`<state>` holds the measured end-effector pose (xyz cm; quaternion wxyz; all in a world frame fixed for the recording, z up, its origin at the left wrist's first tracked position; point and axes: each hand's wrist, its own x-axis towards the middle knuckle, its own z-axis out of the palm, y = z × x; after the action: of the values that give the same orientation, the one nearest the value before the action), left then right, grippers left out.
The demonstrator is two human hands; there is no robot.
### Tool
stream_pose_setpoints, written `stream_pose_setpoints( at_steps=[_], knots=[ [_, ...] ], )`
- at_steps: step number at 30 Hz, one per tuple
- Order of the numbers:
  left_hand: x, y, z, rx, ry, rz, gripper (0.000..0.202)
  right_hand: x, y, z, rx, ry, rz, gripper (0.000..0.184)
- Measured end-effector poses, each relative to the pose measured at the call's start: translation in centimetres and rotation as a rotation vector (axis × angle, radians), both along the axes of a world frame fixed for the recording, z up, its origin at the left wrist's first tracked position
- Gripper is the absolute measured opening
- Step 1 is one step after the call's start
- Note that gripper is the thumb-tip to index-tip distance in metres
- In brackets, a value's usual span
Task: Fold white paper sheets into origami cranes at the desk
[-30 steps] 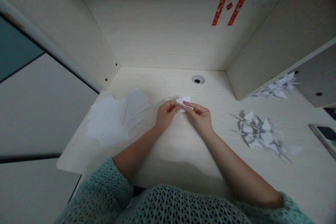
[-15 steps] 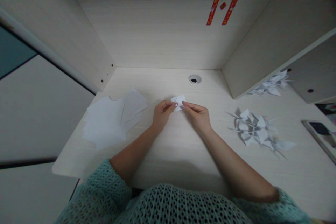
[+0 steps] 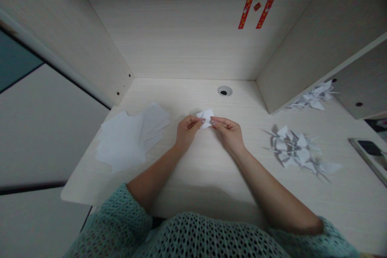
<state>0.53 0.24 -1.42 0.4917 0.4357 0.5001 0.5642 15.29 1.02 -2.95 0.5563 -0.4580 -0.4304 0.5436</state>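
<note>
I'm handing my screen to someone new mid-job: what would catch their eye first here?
Probably the red strips high on the pale back panel, right of centre, vivid against it. Next, the left hand and right hand at mid-desk, both pinching one small folded white paper. To their right lies a cluster of spiky folded papers; to their left, a spread of white sheets.

Dim, uneven light casts soft shadows across the desk (image 3: 190, 169), and the held paper (image 3: 207, 114) looks slightly blurred.
</note>
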Motion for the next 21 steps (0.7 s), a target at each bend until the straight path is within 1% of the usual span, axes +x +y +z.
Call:
stream_pose_setpoints(
  at_steps=[11, 17, 21],
  knots=[
    [-0.15, -0.03, -0.03, 0.008, 0.024, 0.001, 0.025, -0.01, 0.07, -0.29, -0.022, 0.000, -0.001, 0.027],
    [-0.65, 0.15, -0.68, 0.078, 0.139, 0.004, 0.023, -0.03, -0.04, 0.12, -0.028, -0.011, 0.015, 0.024],
    [-0.79, 0.36, -0.83, 0.069, 0.116, 0.022, 0.022, 0.08, -0.07, 0.19, -0.031, -0.027, 0.038, 0.026]
  ],
)
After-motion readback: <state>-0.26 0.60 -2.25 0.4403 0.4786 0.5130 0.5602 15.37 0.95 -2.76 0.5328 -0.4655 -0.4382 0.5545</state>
